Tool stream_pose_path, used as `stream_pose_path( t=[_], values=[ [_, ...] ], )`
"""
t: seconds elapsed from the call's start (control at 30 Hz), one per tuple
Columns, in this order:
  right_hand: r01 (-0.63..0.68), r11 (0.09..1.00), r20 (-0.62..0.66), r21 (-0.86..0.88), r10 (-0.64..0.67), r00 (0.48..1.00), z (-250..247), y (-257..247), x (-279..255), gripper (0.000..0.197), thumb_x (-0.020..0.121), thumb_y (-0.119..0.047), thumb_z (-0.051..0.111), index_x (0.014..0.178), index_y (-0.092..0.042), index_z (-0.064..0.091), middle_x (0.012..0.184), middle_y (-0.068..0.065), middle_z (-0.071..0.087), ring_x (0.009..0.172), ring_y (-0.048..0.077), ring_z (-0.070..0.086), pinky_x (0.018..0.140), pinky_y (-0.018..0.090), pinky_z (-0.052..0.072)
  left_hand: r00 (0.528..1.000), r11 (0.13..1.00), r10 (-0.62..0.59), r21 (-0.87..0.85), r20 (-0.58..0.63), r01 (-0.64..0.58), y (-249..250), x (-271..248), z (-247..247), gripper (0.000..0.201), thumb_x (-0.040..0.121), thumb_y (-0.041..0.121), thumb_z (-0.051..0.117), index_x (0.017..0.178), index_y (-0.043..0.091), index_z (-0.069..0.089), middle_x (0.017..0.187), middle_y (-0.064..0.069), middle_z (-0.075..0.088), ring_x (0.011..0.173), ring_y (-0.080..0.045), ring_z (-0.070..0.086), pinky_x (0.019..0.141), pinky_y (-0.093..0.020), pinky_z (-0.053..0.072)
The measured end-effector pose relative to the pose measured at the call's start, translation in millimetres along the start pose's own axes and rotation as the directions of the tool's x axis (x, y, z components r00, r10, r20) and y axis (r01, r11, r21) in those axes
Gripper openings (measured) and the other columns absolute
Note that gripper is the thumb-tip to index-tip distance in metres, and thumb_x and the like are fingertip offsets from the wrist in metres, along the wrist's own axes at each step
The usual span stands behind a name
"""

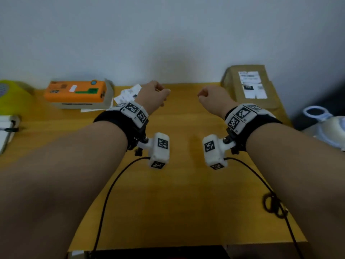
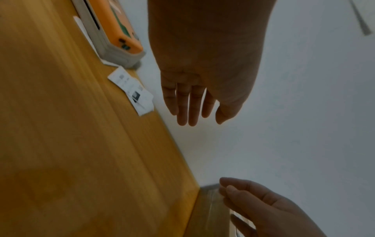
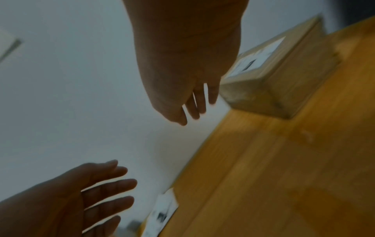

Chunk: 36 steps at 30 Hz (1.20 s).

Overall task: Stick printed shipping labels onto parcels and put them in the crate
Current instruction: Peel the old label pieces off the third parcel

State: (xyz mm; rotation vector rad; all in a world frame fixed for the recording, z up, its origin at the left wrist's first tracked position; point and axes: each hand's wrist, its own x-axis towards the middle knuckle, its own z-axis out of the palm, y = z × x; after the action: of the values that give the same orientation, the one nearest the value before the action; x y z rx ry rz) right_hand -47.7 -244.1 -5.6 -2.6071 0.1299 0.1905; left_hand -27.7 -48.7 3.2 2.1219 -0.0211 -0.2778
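Right hand near labelled parcel

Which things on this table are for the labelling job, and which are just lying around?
For the job: cardboard parcel, already labelled; loose printed labels; orange label printer.

Lying about: yellow-green object; notebook; white container.

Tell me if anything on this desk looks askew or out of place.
Only the loose printed labels stand out: they lie in a crooked heap at the desk's far edge beside the orange label printer. The parcel sits squarely, label already on.
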Motion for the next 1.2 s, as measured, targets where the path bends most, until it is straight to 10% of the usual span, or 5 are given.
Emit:
stream_pose_path(
  t=[0.23,0.43,0.57,0.83,1.2],
  values=[
    [-0.387,0.893,-0.193,-0.23,0.348,0.918,-29,98,18,0.043,0.093,-0.033,0.043,0.131,-0.014,0.047,0.138,0.018,0.04,0.129,0.037,0.035,0.109,0.051,0.027,0.987,0.995,-0.093,0.041,0.129,0.088,19,21,83,0.019,0.093,0.031,0.052,0.099,0.013,0.049,0.089,-0.003,0.061,0.075,-0.017,0.058,0.072,-0.035,0.051],
    [-0.583,0.807,-0.059,-0.095,0.58,0.812,-26,163,22,0.069,0.076,-0.069,0.048,0.134,-0.035,0.032,0.151,0.022,0.018,0.136,0.051,0.015,0.107,0.068,0.013,0.96,0.981,-0.191,0.083,0.204,0.178,18,36,124,0.027,0.093,0.031,0.052,0.108,0.008,0.051,0.1,-0.009,0.064,0.079,-0.019,0.059,0.079,-0.04,0.053],
    [-0.503,0.861,-0.028,0.066,0.506,0.862,-29,157,20,0.085,0.067,-0.07,0.064,0.135,-0.032,0.032,0.134,0.015,0.037,0.116,0.037,0.047,0.096,0.048,0.042,0.929,0.962,-0.273,0.102,0.248,0.255,21,40,136,0.04,0.091,0.042,0.053,0.117,0.012,0.05,0.112,-0.01,0.06,0.099,-0.026,0.061,0.09,-0.047,0.052],
    [-0.145,0.987,0.328,0.067,0.115,0.938,-2,86,19,0.065,0.067,-0.05,0.078,0.11,-0.026,0.037,0.099,-0.007,0.051,0.079,0.011,0.054,0.06,0.023,0.047,0.907,0.904,-0.398,0.228,0.142,0.361,12,33,116,0.071,0.08,0.042,0.068,0.134,0.009,0.036,0.13,-0.01,0.054,0.111,-0.028,0.056,0.093,-0.041,0.05],
    [-0.051,0.995,0.384,0.081,0.016,0.923,43,3,-12,0.036,0.082,-0.031,0.072,0.073,-0.027,0.037,0.075,-0.007,0.052,0.078,0.019,0.061,0.075,0.036,0.056,0.878,0.878,-0.455,0.237,0.146,0.416,-53,-3,31,0.076,0.088,0.038,0.06,0.148,0.029,0.016,0.144,-0.009,0.038,0.117,-0.035,0.049,0.079,-0.047,0.053]
  ],
)
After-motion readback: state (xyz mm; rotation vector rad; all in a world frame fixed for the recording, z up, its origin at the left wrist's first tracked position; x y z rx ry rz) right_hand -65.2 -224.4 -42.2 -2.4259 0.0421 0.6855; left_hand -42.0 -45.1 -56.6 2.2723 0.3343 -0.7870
